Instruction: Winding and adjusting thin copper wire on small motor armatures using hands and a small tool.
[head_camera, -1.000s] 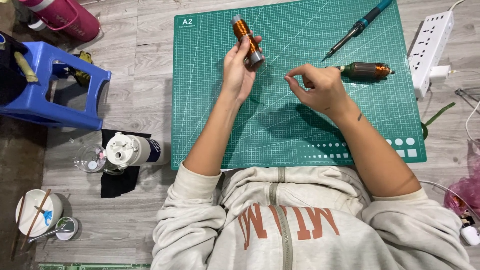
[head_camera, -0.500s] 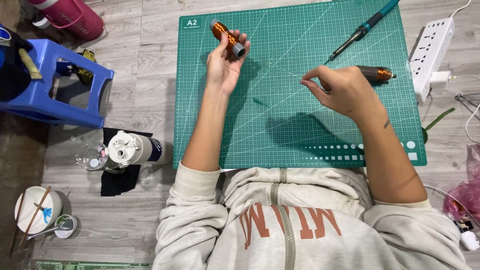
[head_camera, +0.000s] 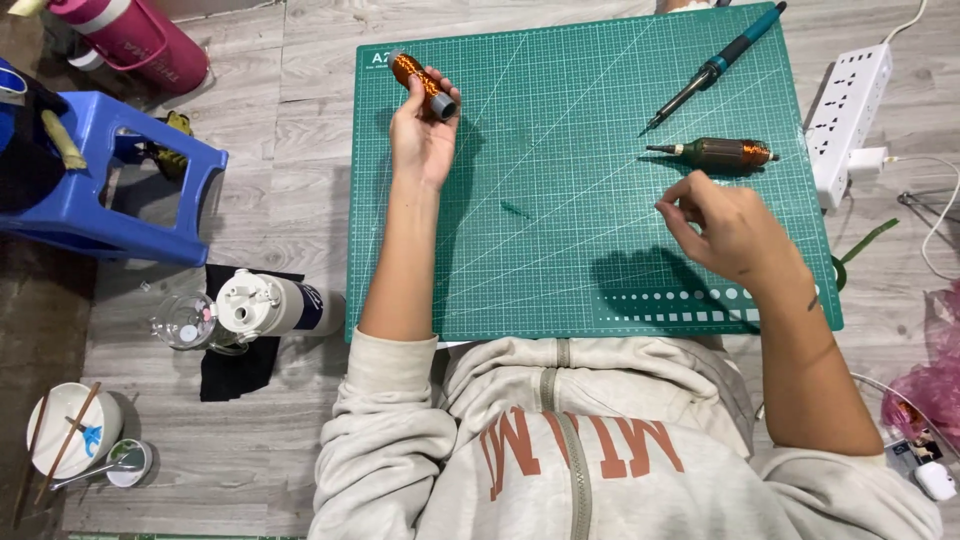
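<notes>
While the left hand (head_camera: 422, 140) reaches to the far left corner of the green cutting mat (head_camera: 560, 270), its fingers close around a copper-wound coil (head_camera: 423, 86) that lies tilted across the fingertips, one grey end pointing right. The right hand (head_camera: 725, 225) hovers over the right part of the mat, thumb and forefinger pinched together; whether a thin wire sits between them is too fine to tell. Just beyond that hand lies a second copper-wound coil (head_camera: 715, 152), and farther off a blue-handled soldering iron (head_camera: 715, 68). A white power strip (head_camera: 850, 105) rests on the wooden floor (head_camera: 280, 200) beside the mat.
</notes>
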